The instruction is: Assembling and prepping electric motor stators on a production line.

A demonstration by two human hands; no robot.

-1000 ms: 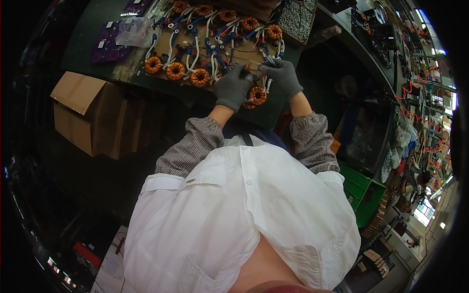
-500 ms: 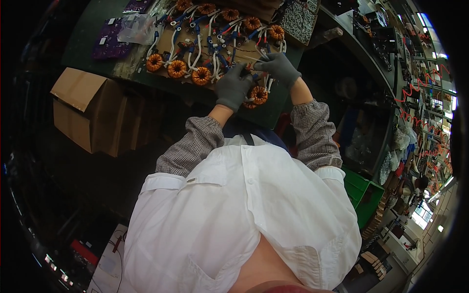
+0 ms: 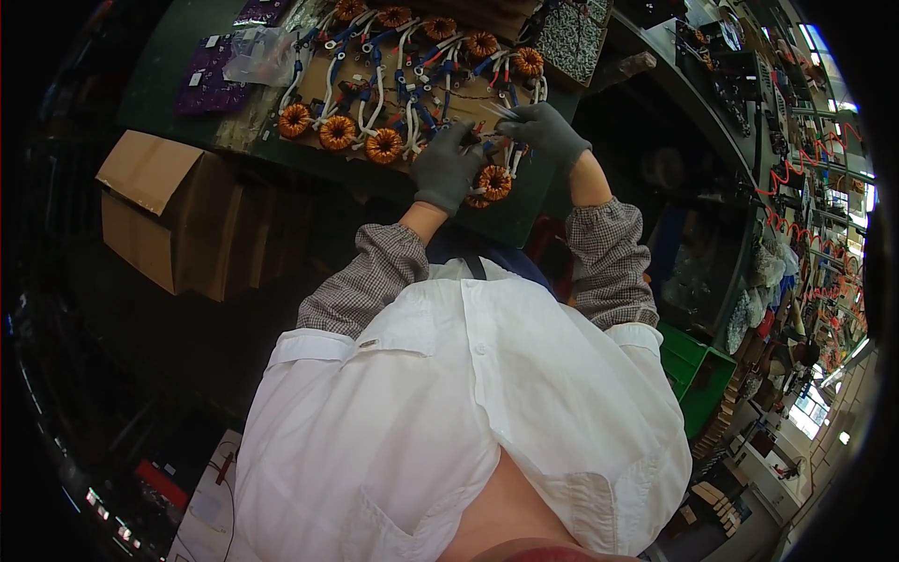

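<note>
My left hand [image 3: 443, 170], in a dark grey glove, is at the near edge of the bench among wired copper coils. Its fingers are closed at the cables beside a copper-wound ring coil [image 3: 494, 182]; what they grip is hidden. My right hand [image 3: 548, 134], also gloved, is closed on thin silver tweezers [image 3: 501, 111]. Their tips point left, just above the cables and a little beyond my left fingertips. White cables [image 3: 517, 157] run up from the coil between my hands. Another ring coil [image 3: 384, 145] lies just left of my left hand.
More coils [image 3: 440, 28] with blue-sleeved cables line cardboard on the dark green bench [image 3: 164, 80]. Purple circuit boards [image 3: 213, 75] and a clear plastic bag [image 3: 259, 58] lie left. A tray of small metal parts [image 3: 568, 45] stands at back right. Below left is a cardboard box [image 3: 178, 211].
My right hand has shifted slightly right and down, drawing the tweezers a little away from my left hand. My left hand has stayed in place.
</note>
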